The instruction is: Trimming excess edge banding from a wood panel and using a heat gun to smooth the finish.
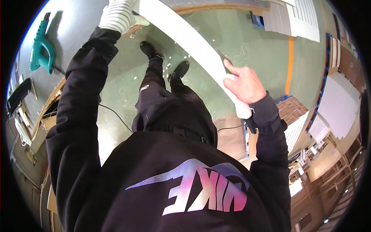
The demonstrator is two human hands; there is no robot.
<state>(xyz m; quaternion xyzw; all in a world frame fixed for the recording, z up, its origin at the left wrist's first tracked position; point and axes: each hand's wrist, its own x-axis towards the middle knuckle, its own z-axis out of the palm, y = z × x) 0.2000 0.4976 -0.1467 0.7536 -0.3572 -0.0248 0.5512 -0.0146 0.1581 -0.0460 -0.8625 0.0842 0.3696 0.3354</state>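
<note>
A long white board [185, 34] runs slantwise from the upper left to the middle right, held above the green floor. My left hand [116, 15], in a white knit glove, grips the board's far end at the top edge of the picture. My right hand [245, 83] is bare and clasps the board near its other end, fingers wrapped over the edge. A thin dark item [224, 58] pokes out from under those fingers along the board; I cannot tell what it is. My black sweatshirt and black shoes [148, 49] fill the middle.
A teal power tool [40, 48] lies on a grey bench at the upper left, a black tool [19, 93] below it. A cable [114, 114] crosses the floor. White panel stacks [340, 100], a brown panel [291, 108] and an orange floor line [289, 62] are at right.
</note>
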